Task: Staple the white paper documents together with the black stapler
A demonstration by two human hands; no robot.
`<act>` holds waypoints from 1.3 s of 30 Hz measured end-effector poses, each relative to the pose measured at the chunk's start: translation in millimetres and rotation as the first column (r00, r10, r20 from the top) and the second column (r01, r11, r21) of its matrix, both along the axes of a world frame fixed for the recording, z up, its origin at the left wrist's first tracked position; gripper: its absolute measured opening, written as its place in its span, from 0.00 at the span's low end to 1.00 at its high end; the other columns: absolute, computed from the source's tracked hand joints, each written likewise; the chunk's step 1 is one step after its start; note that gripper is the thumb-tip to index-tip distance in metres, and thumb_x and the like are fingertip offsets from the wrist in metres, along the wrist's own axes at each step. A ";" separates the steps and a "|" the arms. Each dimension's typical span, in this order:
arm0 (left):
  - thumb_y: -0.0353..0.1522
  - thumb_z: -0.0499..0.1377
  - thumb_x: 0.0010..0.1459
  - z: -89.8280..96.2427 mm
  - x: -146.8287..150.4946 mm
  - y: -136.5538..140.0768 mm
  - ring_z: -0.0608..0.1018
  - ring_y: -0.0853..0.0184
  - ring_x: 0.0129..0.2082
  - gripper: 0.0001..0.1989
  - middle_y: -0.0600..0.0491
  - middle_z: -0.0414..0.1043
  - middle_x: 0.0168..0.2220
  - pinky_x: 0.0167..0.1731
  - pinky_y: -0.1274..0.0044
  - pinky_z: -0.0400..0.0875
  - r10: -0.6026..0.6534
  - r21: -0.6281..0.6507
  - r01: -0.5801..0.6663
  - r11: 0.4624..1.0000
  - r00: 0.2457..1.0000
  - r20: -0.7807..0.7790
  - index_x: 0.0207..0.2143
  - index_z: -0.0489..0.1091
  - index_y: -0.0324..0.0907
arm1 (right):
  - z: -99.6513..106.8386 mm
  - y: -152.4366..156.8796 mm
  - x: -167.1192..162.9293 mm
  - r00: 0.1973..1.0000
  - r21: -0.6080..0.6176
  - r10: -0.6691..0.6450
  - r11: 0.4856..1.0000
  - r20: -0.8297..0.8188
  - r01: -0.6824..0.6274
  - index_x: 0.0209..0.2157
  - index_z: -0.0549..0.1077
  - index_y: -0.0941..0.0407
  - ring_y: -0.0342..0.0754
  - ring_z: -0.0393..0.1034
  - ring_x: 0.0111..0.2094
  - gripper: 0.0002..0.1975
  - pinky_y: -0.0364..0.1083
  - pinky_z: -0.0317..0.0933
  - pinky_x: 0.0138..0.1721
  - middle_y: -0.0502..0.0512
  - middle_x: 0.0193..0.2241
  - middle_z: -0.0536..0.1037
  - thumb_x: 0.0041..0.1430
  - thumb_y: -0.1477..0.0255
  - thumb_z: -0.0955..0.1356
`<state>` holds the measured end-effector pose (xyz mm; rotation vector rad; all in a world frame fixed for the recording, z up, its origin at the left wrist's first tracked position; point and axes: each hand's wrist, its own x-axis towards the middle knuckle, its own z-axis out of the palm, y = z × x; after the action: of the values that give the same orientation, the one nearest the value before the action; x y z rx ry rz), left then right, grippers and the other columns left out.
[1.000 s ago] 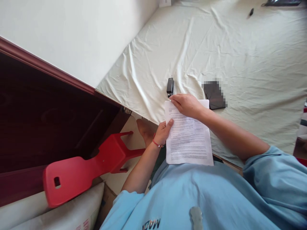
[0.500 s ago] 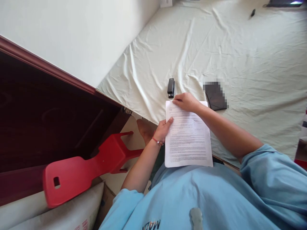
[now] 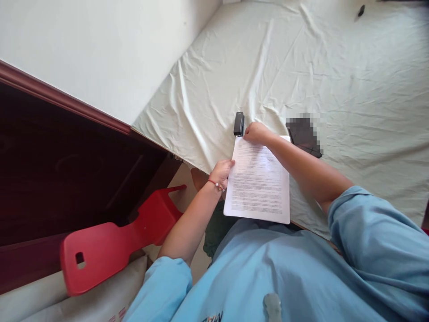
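Printed sheets of paper [image 3: 256,188] lie in a stack in front of my body, over the bed's edge. My left hand [image 3: 222,173] grips the stack's left edge, thumb on top and fingers underneath. Up at the top edge, my right hand [image 3: 257,133] is closed on the paper near its top left corner. A black stapler [image 3: 238,124] rests on the sheet just beyond that corner, its front end meeting the paper; I cannot tell whether the corner sits between its jaws. The right fingertips are close beside the stapler and partly hidden.
A pale wrinkled bedsheet [image 3: 301,80] spreads ahead. To the right of the papers lies a dark, partly blurred flat object [image 3: 304,138]. A small black item [image 3: 361,10] is far off. At lower left stands a red plastic chair [image 3: 100,255] by a dark wooden panel [image 3: 67,156].
Both hands have moved the stack forward and slightly left, so its top left corner now reaches the stapler. The view has tilted a little downward.
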<state>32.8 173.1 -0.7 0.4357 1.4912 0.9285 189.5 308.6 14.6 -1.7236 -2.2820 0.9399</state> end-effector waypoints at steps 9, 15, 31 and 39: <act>0.25 0.58 0.57 6.3 6.9 5.8 0.82 0.56 0.37 0.06 0.47 0.74 0.23 0.43 0.67 0.78 0.085 -0.087 -0.078 0.993 0.993 0.084 0.27 0.72 0.35 | -6.1 15.2 -3.7 1.000 0.009 -0.007 1.000 -0.004 0.007 0.35 0.82 0.58 0.56 0.76 0.37 0.08 0.49 0.66 0.36 0.63 0.35 0.82 0.57 0.72 0.69; 0.25 0.60 0.53 4.1 7.2 13.8 0.82 0.55 0.38 0.05 0.47 0.74 0.23 0.43 0.68 0.77 0.053 -0.040 -0.050 0.998 0.995 0.082 0.25 0.71 0.36 | -1.6 5.3 1.2 0.999 0.160 -0.033 0.987 0.000 0.033 0.47 0.80 0.57 0.61 0.72 0.49 0.15 0.55 0.65 0.47 0.63 0.44 0.82 0.62 0.73 0.66; 0.27 0.59 0.52 -2.7 5.5 12.9 0.82 0.55 0.37 0.03 0.47 0.76 0.25 0.44 0.66 0.76 -0.013 0.011 0.012 1.000 0.999 0.031 0.26 0.71 0.37 | -2.8 -34.8 15.4 0.947 0.418 0.312 0.852 0.078 -0.315 0.65 0.68 0.48 0.53 0.66 0.64 0.33 0.66 0.35 0.72 0.50 0.67 0.68 0.63 0.84 0.57; 0.26 0.57 0.55 3.3 7.1 2.5 0.81 0.58 0.32 0.06 0.47 0.76 0.25 0.38 0.69 0.75 -0.047 0.042 0.048 0.998 0.999 -0.021 0.27 0.73 0.36 | -0.4 -49.2 17.8 0.984 0.457 0.176 0.877 -0.018 -0.149 0.67 0.64 0.53 0.58 0.55 0.69 0.29 0.66 0.44 0.69 0.58 0.70 0.62 0.66 0.79 0.58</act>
<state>39.9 175.6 2.6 0.5107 1.4750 0.9217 207.3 259.4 14.2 -1.3058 -2.3883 0.4132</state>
